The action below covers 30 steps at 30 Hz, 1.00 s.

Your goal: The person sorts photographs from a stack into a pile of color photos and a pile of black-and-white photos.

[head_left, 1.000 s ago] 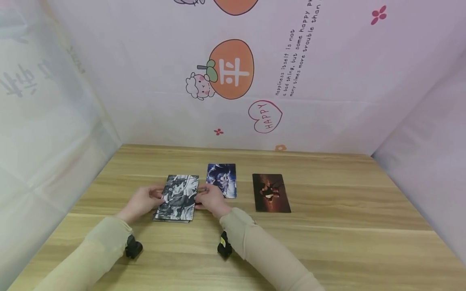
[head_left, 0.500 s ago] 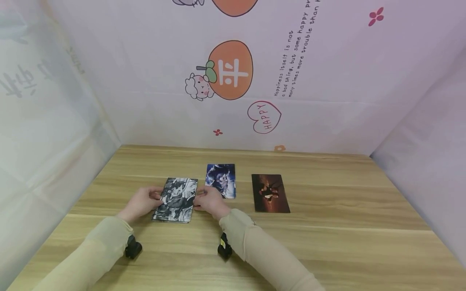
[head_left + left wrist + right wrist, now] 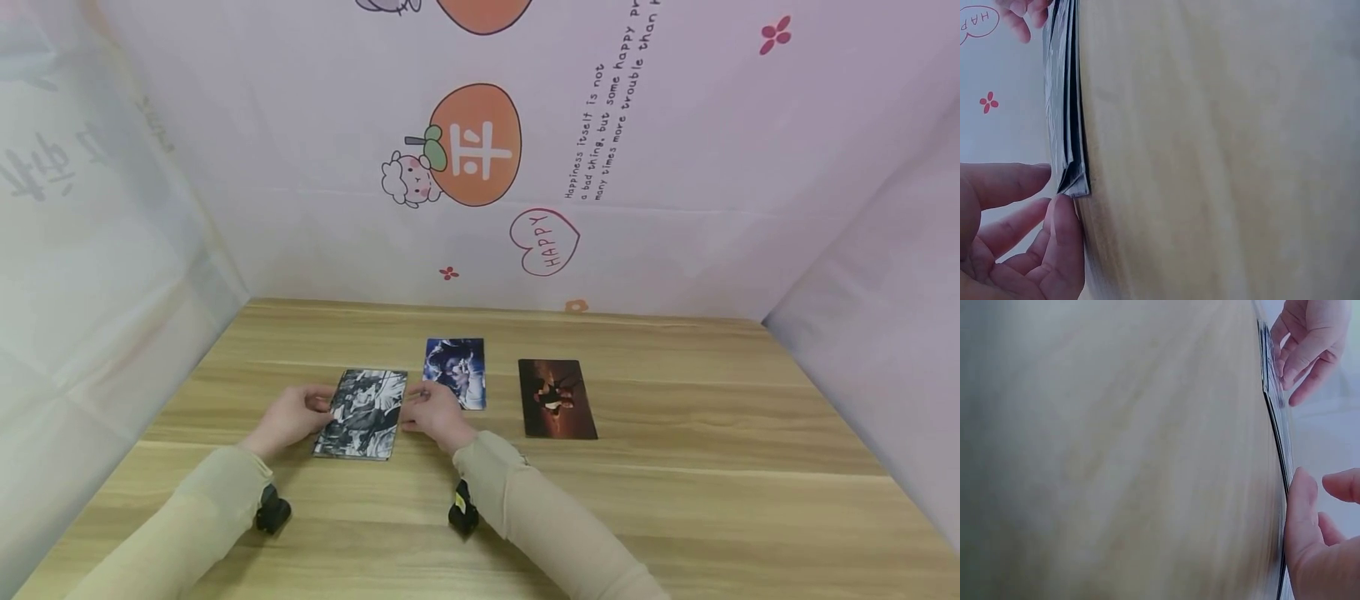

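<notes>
A stack of photo cards [image 3: 363,414] with a black-and-white picture on top lies at the table's left middle. My left hand [image 3: 294,417] holds its left edge, the thumb overlapping the border. In the left wrist view, thumb [image 3: 1065,222] and index finger meet at the stack's corner, where the card edges fan slightly apart. My right hand [image 3: 441,417] touches the right edge. The right wrist view shows its thumb [image 3: 1300,509] along the edge, with a gap to the index finger. Part of a blue picture card [image 3: 453,362] is hidden behind my right hand.
A dark brown picture card [image 3: 558,400] lies farther right on the wooden table [image 3: 675,517]. Printed white sheeting [image 3: 315,208] walls the back and both sides. A black wrist camera [image 3: 273,510] sits under the left sleeve, another [image 3: 462,510] under the right.
The top black-and-white card has slid slightly toward me and now lines up better with the cards beneath. Both hands stay at the stack's sides; the right has shifted only slightly.
</notes>
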Available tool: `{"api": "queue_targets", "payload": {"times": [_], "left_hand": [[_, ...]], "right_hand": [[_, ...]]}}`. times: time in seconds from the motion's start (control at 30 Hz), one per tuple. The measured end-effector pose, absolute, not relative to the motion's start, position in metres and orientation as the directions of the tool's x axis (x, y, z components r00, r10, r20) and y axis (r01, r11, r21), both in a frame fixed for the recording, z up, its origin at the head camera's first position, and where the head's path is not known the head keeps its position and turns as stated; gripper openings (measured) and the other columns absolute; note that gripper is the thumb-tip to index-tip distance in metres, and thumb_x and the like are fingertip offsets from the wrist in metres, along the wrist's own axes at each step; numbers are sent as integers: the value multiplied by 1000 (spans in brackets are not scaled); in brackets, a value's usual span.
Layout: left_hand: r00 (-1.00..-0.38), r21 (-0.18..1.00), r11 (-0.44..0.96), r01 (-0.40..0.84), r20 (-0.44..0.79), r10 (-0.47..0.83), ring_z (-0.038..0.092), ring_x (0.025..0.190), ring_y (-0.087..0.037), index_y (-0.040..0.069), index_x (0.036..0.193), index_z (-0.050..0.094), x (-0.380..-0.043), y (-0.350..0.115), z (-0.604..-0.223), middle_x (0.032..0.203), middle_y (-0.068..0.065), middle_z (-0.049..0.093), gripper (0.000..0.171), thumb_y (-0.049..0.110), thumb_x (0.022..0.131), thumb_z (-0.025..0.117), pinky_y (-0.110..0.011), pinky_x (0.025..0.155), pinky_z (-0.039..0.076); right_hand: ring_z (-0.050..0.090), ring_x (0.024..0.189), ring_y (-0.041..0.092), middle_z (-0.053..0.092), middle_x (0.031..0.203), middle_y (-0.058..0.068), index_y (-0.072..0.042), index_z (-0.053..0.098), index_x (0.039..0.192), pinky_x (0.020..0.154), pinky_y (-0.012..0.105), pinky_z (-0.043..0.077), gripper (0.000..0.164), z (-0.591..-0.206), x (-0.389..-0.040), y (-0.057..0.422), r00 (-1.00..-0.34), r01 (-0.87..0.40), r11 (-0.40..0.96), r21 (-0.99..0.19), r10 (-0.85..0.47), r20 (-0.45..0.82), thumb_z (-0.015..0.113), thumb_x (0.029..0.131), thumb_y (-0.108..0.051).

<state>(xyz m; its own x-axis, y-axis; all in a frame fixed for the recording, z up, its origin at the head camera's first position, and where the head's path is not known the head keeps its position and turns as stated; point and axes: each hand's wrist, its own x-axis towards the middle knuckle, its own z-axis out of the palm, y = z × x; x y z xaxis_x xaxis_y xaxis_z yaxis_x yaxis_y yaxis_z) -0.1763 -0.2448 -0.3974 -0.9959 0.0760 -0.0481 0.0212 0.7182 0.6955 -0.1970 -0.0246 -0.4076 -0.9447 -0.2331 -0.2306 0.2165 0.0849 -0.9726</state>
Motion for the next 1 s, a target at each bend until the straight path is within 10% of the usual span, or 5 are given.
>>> {"api": "queue_targets", "payload": {"times": [1.0], "left_hand": [[-996,775,632,7,-49,70,62,100,-34,-7,121,57,-188,-200,-394,112,-25,63,36,9,89,61,-36,78,55]], "right_hand": [[62,91,26,59,104,19,8,50,124,82,37,57,38,-408,-202,23,-940,196,82,-977,-269,-211,57,87,3]]}}
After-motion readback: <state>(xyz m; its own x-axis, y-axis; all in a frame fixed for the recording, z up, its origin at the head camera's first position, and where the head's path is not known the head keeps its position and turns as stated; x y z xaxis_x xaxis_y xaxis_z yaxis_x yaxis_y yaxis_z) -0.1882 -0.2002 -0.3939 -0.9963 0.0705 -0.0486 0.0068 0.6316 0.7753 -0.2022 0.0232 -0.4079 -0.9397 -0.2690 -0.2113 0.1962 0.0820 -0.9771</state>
